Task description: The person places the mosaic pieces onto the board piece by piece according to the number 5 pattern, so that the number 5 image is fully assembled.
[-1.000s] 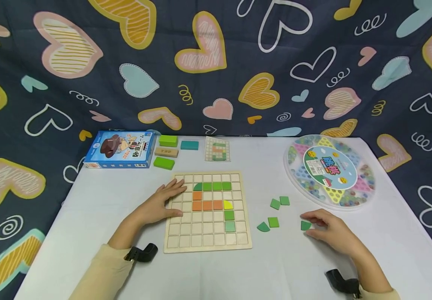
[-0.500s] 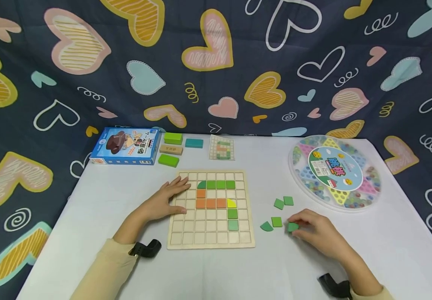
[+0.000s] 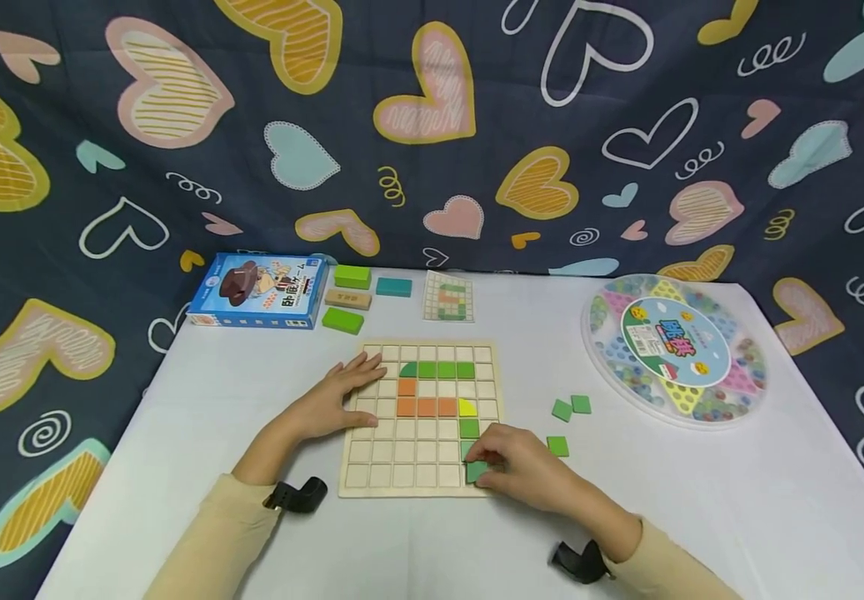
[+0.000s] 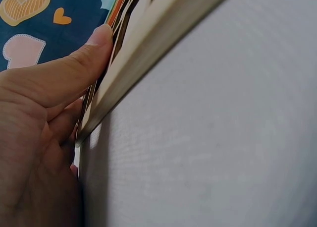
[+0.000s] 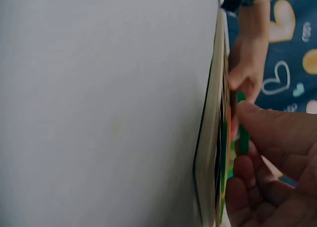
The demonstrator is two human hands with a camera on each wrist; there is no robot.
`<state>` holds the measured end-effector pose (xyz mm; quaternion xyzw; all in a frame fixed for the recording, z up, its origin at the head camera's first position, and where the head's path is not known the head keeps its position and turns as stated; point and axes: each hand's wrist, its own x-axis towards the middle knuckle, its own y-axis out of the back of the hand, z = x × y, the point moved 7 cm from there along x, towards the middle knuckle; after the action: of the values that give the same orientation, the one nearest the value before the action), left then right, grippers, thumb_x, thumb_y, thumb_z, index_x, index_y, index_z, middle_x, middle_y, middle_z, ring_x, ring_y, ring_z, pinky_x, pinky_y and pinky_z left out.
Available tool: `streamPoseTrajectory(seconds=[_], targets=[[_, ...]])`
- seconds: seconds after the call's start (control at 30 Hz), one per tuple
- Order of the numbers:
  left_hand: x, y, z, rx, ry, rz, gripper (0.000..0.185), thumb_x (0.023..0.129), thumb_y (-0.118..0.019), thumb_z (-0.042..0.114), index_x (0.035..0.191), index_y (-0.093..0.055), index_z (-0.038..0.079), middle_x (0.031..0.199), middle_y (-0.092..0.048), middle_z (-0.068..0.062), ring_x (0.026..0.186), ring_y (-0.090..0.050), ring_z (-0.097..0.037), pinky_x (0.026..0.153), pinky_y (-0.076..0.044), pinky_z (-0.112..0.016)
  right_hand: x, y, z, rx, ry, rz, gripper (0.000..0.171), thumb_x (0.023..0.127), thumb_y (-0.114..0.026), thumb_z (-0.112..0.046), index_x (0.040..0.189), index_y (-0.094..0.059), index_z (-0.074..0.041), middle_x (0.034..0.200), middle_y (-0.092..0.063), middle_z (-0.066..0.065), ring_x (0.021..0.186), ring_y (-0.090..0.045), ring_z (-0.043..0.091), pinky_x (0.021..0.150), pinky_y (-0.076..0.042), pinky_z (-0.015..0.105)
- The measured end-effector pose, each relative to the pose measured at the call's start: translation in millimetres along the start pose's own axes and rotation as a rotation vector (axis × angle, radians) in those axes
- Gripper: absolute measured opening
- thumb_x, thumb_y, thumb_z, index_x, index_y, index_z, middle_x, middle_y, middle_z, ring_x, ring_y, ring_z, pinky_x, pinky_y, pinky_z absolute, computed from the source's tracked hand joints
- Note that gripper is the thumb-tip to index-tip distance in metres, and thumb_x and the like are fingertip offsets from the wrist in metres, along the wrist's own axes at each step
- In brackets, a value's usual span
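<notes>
A wooden grid board [image 3: 387, 454] lies mid-table with green, orange and yellow tiles set in its upper squares. My left hand [image 3: 352, 392] rests flat on the board's left edge; in the left wrist view its thumb [image 4: 69, 71] lies along the board's rim [image 4: 148, 48]. My right hand [image 3: 482, 463] pinches a green tile [image 3: 476, 472] over the board's lower right corner, just below the green column. The right wrist view shows that green tile [image 5: 241, 125] held on edge between thumb and fingers, close above the board [image 5: 210, 152].
Three loose green tiles [image 3: 561, 410] [image 3: 581, 404] [image 3: 557, 446] lie right of the board. A round marble game tray [image 3: 739, 392] sits at right. At the back are a blue box [image 3: 259, 290], several coloured blocks [image 3: 342, 320] and a pattern card [image 3: 448, 297].
My right hand picked up a green tile from the table at right and carried it left to the board's lower right corner. The left hand stayed on the board.
</notes>
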<state>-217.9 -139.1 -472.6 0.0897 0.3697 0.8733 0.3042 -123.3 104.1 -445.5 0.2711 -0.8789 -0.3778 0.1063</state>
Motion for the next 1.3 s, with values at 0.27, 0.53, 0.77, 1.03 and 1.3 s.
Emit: streamPoseTrajectory(seconds=[0.27, 0.53, 0.77, 1.03, 1.3], targets=[[0.7, -0.5, 0.6, 0.000, 0.003, 0.003, 0.079, 0.078, -0.076, 0.032, 0.145, -0.039, 0.011, 0.157, -0.023, -0.005, 0.148, -0.008, -0.029, 0.118, -0.002, -0.054, 5.2, -11.3, -4.8, -0.086, -0.012, -0.039, 0.022, 0.078, -0.076, -0.011, 0.099, -0.070, -0.015, 0.093, -0.059, -0.009, 0.082, -0.053, 0.002, 0.073, -0.049, 0.018], [2.0, -0.6, -0.7, -0.001, 0.007, 0.001, 0.080, 0.078, -0.077, 0.033, 0.145, -0.039, 0.012, 0.157, -0.024, -0.005, 0.148, -0.007, -0.029, 0.118, -0.001, -0.054, 2.8, -4.5, -6.5, -0.073, -0.018, -0.026, 0.025, 0.078, -0.076, -0.014, 0.102, -0.070, -0.015, 0.095, -0.060, -0.009, 0.082, -0.053, 0.005, 0.073, -0.048, 0.020], [0.9, -0.8, -0.5, 0.008, 0.010, 0.004, 0.080, 0.077, -0.077, 0.034, 0.145, -0.040, 0.012, 0.157, -0.024, -0.005, 0.147, -0.008, -0.029, 0.118, -0.002, -0.054, -17.7, 43.5, 26.9, -0.052, -0.097, 0.173, 0.031, 0.078, -0.077, -0.015, 0.108, -0.068, -0.015, 0.105, -0.065, -0.007, 0.096, -0.061, 0.012, 0.084, -0.052, 0.033], [0.1, -1.1, -1.2, 0.004, 0.014, 0.006, 0.081, 0.077, -0.077, 0.034, 0.145, -0.040, 0.013, 0.157, -0.024, -0.004, 0.148, -0.008, -0.029, 0.118, -0.002, -0.053, -51.5, 98.9, 99.1, -0.139, -0.318, 0.295, 0.038, 0.083, -0.073, -0.015, 0.118, -0.064, -0.007, 0.113, -0.064, 0.009, 0.102, -0.061, 0.029, 0.086, -0.051, 0.047], [0.4, -1.2, 0.4, 0.003, 0.012, 0.004, 0.079, 0.077, -0.077, 0.032, 0.145, -0.040, 0.012, 0.157, -0.023, -0.004, 0.147, -0.008, -0.029, 0.118, -0.002, -0.054, -53.7, 105.4, 117.2, -0.194, -0.342, 0.316, 0.027, 0.083, -0.068, -0.005, 0.109, -0.067, -0.002, 0.103, -0.063, 0.014, 0.090, -0.061, 0.026, 0.076, -0.050, 0.039]])
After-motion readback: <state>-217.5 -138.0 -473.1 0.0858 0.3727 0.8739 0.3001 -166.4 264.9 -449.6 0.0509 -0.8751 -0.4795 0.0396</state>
